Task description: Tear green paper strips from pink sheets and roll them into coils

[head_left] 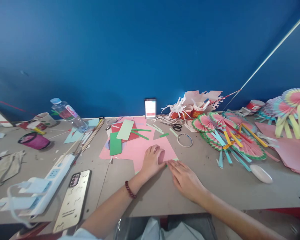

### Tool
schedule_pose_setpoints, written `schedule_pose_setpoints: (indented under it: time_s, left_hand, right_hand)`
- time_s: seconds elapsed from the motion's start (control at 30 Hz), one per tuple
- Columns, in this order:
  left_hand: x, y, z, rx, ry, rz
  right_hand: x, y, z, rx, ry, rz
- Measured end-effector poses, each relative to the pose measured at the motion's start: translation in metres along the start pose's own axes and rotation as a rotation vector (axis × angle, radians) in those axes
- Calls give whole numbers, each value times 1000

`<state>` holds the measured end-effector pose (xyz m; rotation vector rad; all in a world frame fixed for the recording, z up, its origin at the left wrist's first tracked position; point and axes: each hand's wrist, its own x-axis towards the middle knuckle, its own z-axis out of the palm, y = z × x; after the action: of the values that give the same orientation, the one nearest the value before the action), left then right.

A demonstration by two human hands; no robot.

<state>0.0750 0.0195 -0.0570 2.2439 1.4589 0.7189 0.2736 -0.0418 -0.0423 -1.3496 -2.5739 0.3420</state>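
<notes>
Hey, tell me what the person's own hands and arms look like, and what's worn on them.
Neither hand is gloved. The left hand has a bracelet of round, dark red beads behind it, and a pale blue sleeve shows at the picture's lower edge. Behind the right hand, the forearm is bare as far as it shows.

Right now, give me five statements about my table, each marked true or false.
1. The left hand has a beaded bracelet at its wrist. True.
2. The right hand holds scissors. False: the scissors lie well beyond the right hand.
3. Pale green paper overlaps dark green paper. True.
4. The patterned phone lies screen up. False: the phone shows its camera side.
5. A tape roll lies left of the paper fans. True.
</notes>
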Motion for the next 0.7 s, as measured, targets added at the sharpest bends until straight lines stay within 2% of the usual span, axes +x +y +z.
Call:
schedule_pose_setpoints:
  time_s: [0.2,0.37,0.57,0.7]
  left_hand:
    - [-1,2,-4,-13,-12,-4]
    - [-2,3,-3,-14,-4,-4]
    - [-4,9,-7,109,-54,12]
    - [-4,9,-10,158,-92,22]
  right_hand:
    - [-6,5,2,-18,10,18]
    - [-12,18,0,-50,116,61]
    - [-19,22,13,-211,290,24]
    - [-21,22,18,-272,330,10]
